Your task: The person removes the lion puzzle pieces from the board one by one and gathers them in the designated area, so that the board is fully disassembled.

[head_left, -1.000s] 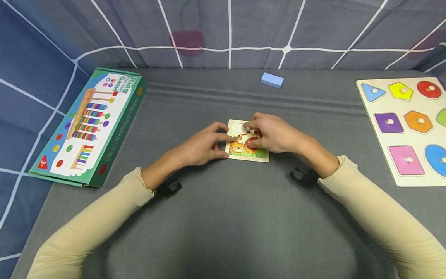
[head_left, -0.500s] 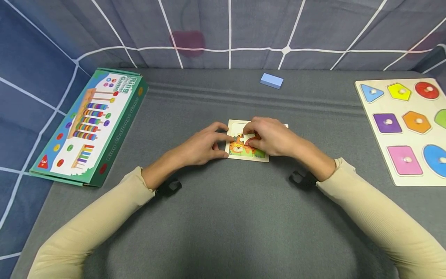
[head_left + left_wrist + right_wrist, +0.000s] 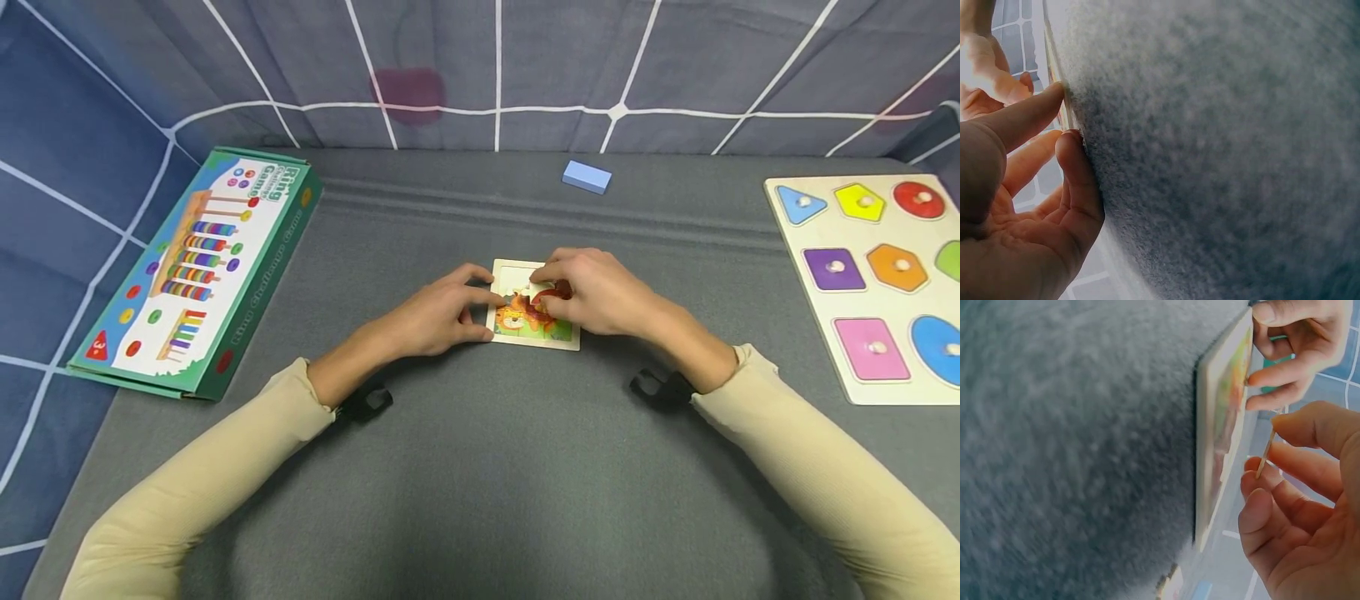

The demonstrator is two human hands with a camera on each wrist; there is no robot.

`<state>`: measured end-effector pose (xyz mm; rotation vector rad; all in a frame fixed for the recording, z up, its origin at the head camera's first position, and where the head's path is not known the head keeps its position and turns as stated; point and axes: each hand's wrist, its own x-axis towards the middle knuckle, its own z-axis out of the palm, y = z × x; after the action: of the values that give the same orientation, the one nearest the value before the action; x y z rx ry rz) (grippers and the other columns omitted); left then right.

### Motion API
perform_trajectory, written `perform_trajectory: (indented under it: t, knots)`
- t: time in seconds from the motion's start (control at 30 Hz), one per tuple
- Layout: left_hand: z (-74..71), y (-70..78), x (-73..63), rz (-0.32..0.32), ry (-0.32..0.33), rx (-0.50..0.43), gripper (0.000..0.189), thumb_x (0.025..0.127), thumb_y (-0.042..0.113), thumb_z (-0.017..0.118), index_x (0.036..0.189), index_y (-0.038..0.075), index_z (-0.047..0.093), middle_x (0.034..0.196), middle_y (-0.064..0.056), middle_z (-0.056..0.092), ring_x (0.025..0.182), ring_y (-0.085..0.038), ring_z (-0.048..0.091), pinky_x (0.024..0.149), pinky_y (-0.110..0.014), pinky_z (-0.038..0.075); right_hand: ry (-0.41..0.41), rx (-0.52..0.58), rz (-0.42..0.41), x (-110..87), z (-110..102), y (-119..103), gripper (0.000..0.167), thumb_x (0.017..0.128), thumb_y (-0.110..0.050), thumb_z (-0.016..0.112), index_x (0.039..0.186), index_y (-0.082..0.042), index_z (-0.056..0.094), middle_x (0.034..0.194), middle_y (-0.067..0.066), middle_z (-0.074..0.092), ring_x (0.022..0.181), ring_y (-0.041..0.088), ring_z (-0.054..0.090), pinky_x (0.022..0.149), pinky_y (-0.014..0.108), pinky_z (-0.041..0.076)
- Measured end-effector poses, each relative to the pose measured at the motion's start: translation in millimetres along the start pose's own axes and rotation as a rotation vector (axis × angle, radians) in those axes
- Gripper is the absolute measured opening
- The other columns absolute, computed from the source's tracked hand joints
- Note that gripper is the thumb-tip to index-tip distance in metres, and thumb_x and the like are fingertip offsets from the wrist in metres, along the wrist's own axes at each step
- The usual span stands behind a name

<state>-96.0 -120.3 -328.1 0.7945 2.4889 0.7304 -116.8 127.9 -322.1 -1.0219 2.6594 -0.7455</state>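
A small lion jigsaw board (image 3: 525, 327) lies on the grey cloth in the middle of the head view. My left hand (image 3: 483, 312) holds its left edge, thumb at the near corner and fingertips on its face; the left wrist view shows the fingers (image 3: 1035, 112) against the board's edge (image 3: 1059, 75). My right hand (image 3: 546, 293) pinches a thin pale puzzle piece (image 3: 540, 291) just over the board's upper half. In the right wrist view the piece (image 3: 1265, 455) stands edge-on between thumb and fingers, a little off the board (image 3: 1219, 437).
A green ring-game box (image 3: 198, 267) lies at the left. A small blue block (image 3: 587, 176) sits at the back. At the right is a wooden shape board (image 3: 821, 333) with coloured peg pieces. Checked blue cloth walls surround the grey surface (image 3: 480, 467).
My right hand has shifted slightly over the board and now holds the piece tilted up off it. The left hand has stayed at the board's left edge.
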Motion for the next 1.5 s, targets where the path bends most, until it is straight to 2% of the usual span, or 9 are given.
perform_trajectory:
  t: [0.27,0.5,0.67,0.93,1.3,1.5]
  knots:
    - [1.2,-0.9,0.5,0.004,0.005,0.006,0.044,0.092,0.022,0.073,0.134,0.013,0.063,0.147,-0.010,0.038,0.079,-0.011,0.057,0.070,-0.030,0.046,0.050,-0.009,-0.041,-7.6,-6.3,0.4,0.027,0.088,-0.012,0.068,0.113,-0.002,0.072,0.097,0.002,0.065,0.073,0.016,0.055,0.069,0.035,0.043]
    - [1.0,1.5,0.4,0.006,-0.005,0.021,0.046,0.093,0.023,0.072,0.136,0.012,0.061,0.160,-0.010,0.026,0.075,-0.008,0.057,0.073,-0.031,0.045,0.064,-0.001,-0.031,-20.5,-10.2,5.9,0.024,0.090,-0.010,0.066,0.113,-0.004,0.071,0.101,0.002,0.066,0.076,0.018,0.057,0.068,0.036,0.043]
    - [0.7,-0.5,0.8,0.011,-0.012,0.002,0.045,0.092,0.020,0.073,0.135,0.010,0.062,0.157,-0.010,0.033,0.072,-0.008,0.057,0.073,-0.031,0.044,0.077,0.004,-0.040,-29.6,-11.9,10.8,0.023,0.092,-0.006,0.064,0.114,-0.005,0.071,0.101,0.002,0.066,0.076,0.016,0.057,0.068,0.036,0.042]
    - [2.1,-1.8,0.8,0.006,-0.011,0.000,0.045,0.092,0.020,0.073,0.134,0.010,0.062,0.156,-0.010,0.034,0.072,-0.008,0.057,0.072,-0.031,0.044,0.138,-0.024,-0.055,-45.7,-17.4,17.6,0.023,0.091,-0.005,0.066,0.113,-0.007,0.071,0.103,-0.001,0.066,0.072,0.011,0.053,0.066,0.035,0.042]
    - [1.5,-2.4,1.0,0.018,-0.012,-0.001,0.044,0.092,0.020,0.073,0.133,0.009,0.062,0.155,-0.012,0.034,0.073,-0.008,0.058,0.073,-0.032,0.045,0.189,-0.069,0.026,-67.9,-25.9,33.1,0.024,0.090,-0.003,0.069,0.113,-0.006,0.072,0.104,0.000,0.066,0.074,0.011,0.053,0.067,0.035,0.042]
    - [0.6,-1.3,1.1,0.017,-0.012,0.001,0.045,0.092,0.021,0.073,0.134,0.010,0.062,0.156,-0.011,0.034,0.073,-0.007,0.058,0.073,-0.032,0.045,0.211,-0.094,0.070,-77.4,-30.2,43.5,0.024,0.089,-0.002,0.069,0.113,-0.003,0.071,0.105,0.007,0.066,0.081,0.021,0.059,0.072,0.044,0.042]
